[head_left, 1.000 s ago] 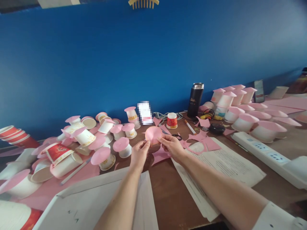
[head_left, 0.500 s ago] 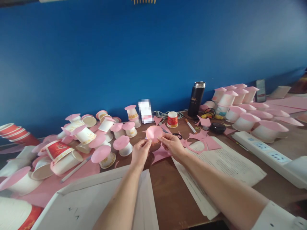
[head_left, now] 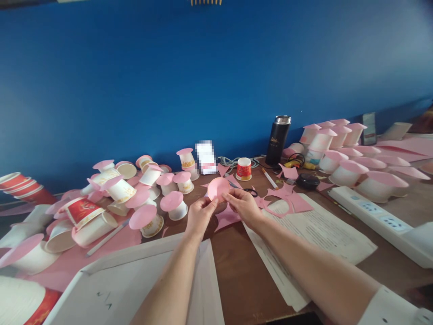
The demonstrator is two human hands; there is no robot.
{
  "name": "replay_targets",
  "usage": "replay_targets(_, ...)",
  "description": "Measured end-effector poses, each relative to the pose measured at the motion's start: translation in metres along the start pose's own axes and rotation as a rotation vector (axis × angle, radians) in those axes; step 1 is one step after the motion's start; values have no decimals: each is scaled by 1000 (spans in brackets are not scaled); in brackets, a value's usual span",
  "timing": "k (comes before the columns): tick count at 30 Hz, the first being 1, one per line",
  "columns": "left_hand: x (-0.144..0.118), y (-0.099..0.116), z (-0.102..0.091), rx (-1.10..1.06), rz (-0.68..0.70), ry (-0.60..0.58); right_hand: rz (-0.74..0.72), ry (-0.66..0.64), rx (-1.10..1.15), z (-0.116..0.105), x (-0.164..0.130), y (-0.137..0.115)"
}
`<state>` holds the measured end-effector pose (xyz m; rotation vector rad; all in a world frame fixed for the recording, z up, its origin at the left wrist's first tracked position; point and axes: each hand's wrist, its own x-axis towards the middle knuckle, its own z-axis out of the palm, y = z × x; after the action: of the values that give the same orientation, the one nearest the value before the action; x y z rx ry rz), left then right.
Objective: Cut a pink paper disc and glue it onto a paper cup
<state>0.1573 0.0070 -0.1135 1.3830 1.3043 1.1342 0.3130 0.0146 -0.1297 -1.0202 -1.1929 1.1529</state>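
Observation:
A round pink paper disc [head_left: 218, 188] is held up above the table between both hands. My left hand [head_left: 199, 215] pinches its lower left edge, thumb in front. On the lower right edge, my right hand [head_left: 244, 205] pinches it with thumb and fingers. Just behind the disc, scissors [head_left: 250, 192] lie partly hidden among pink paper scraps [head_left: 280, 201]. A short red and white paper cup [head_left: 244, 169] stands upside down beyond the hands. Pink paper [head_left: 227, 219] lies below the disc.
Many paper cups with pink discs [head_left: 172, 201] crowd the left; more such cups [head_left: 382, 185] stand right. A black flask [head_left: 278, 140] stands near the blue wall. A power strip [head_left: 382, 221], printed sheets [head_left: 314, 230] and a white box lid [head_left: 135, 280] flank the arms.
The disc and both hands stay almost in place. My left fingers have shifted slightly along the disc's lower edge, towards the right hand.

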Motion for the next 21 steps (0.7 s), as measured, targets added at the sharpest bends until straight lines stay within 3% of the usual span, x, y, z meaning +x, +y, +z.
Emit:
replay_targets(13,5,-9,-1,-91,-10,-36,-12,-72,-85,3,-5,-4)
replay_targets(21,2,0,-2,31,-9,-37,16,-69,-82,5,-7,-7)
